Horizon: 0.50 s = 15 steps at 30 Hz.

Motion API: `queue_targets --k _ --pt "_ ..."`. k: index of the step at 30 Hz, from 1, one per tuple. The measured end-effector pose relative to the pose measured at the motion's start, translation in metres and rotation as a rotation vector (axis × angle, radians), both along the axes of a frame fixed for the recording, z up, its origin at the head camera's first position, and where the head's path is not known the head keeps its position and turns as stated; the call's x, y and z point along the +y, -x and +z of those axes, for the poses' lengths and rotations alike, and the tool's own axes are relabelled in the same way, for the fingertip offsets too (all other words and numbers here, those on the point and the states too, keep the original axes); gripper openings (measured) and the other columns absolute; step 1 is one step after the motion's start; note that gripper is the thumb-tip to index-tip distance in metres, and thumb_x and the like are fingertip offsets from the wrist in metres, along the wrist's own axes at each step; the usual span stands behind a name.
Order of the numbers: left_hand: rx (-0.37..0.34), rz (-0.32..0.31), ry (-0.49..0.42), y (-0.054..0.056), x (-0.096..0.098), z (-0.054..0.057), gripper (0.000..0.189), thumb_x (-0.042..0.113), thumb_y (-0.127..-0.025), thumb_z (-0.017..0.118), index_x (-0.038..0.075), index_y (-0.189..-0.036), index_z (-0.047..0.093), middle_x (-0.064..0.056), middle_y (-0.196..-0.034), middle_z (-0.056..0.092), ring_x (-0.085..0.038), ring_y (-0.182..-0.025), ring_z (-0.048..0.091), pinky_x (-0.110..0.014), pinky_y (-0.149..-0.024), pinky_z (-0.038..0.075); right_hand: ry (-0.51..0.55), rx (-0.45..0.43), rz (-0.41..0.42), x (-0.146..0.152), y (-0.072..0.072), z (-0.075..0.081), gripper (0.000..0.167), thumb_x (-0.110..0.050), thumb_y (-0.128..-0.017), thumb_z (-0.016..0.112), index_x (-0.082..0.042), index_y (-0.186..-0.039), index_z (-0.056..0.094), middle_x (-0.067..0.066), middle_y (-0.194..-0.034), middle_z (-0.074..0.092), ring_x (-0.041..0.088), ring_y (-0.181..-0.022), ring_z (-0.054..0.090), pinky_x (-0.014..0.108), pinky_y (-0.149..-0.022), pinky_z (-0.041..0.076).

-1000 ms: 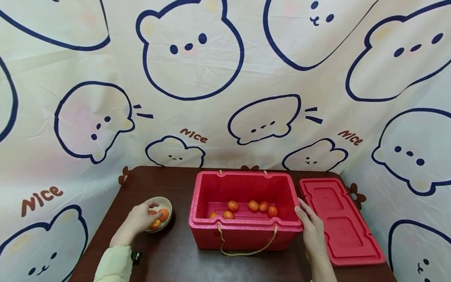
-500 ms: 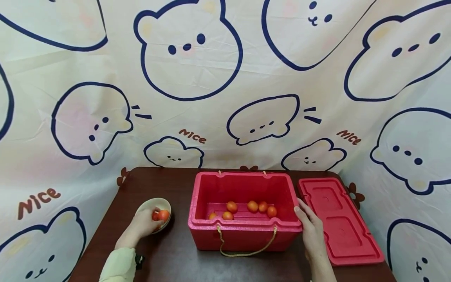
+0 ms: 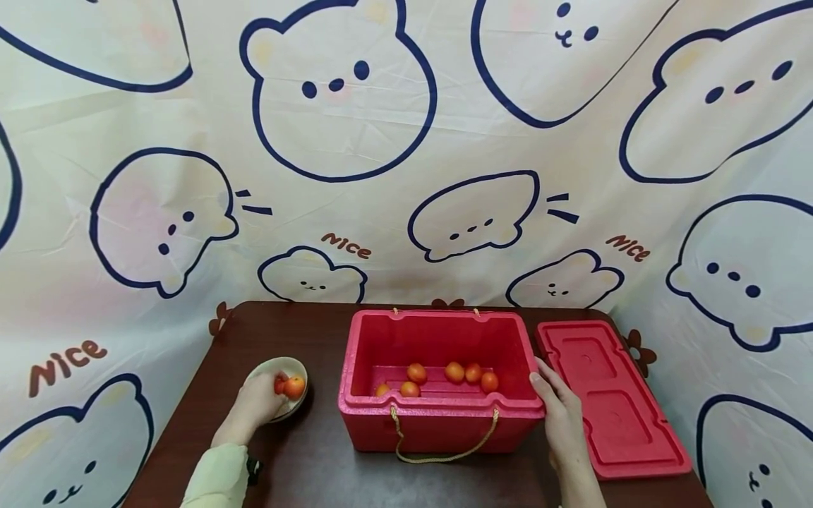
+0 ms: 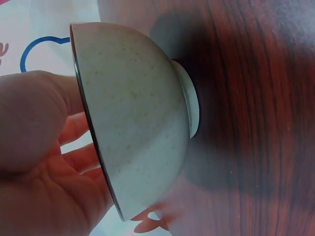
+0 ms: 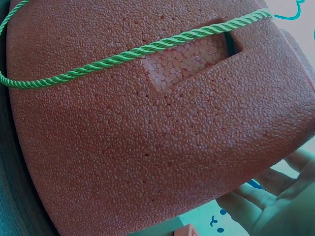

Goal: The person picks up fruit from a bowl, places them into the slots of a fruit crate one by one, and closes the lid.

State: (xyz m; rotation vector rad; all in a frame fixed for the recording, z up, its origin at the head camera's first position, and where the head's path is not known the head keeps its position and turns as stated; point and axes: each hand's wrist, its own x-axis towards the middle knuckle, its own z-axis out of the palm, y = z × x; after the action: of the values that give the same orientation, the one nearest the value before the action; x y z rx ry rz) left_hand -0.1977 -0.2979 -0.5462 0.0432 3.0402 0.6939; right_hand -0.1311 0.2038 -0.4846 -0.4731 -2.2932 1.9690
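Note:
A pale bowl [image 3: 293,365] stands on the left of the table, with small orange-red tomatoes [image 3: 294,386] in it. My left hand [image 3: 257,404] reaches over its near-left rim and grips a tomato inside, fingers curled. The left wrist view shows the speckled outside of the bowl [image 4: 133,113], which hides those fingertips. At the middle is a red foam box [image 3: 371,430], lidless, holding several tomatoes [image 3: 454,372] on its floor. My right hand [image 3: 562,413] rests at its right end, thumb over the rim and straight fingers [image 5: 251,194] along the outer wall.
The red lid [image 3: 619,409] lies flat on the table right of the box, beside my right forearm. A twisted rope handle [image 3: 444,458] hangs on the box front. The brown table [image 3: 305,466] backs onto a printed cloth [image 3: 394,204].
My left hand has dipped further into the bowl and curled round a tomato, now covering the near part of the bowl. My right hand and the box stay put.

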Motion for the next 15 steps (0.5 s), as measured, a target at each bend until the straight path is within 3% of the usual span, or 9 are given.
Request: queue_targets --k 10,15 --pt "0.0 0.033 -0.009 -0.001 -0.001 0.008 0.023 0.0 -0.077 0.07 0.001 -0.099 0.065 -0.011 -0.084 0.062 -0.028 -0.073 0.055 -0.046 -0.067 0.048 0.0 -0.012 -0.004 -0.002 0.001 0.002 0.059 -0.046 -0.1 0.057 -0.024 -0.153 0.046 0.008 -0.152 0.049 0.019 -0.12 0.054 0.015 -0.082 0.052" --pt "-0.02 0.058 -0.036 0.0 -0.001 0.012 0.021 0.004 -0.083 0.069 -0.001 -0.103 0.066 -0.015 -0.091 0.063 -0.032 -0.08 0.057 -0.051 -0.074 0.05 0.003 -0.004 -0.003 -0.001 0.001 0.001 0.058 -0.045 -0.101 0.057 -0.023 -0.153 0.046 0.009 -0.152 0.049 0.012 -0.115 0.057 0.016 -0.082 0.053"
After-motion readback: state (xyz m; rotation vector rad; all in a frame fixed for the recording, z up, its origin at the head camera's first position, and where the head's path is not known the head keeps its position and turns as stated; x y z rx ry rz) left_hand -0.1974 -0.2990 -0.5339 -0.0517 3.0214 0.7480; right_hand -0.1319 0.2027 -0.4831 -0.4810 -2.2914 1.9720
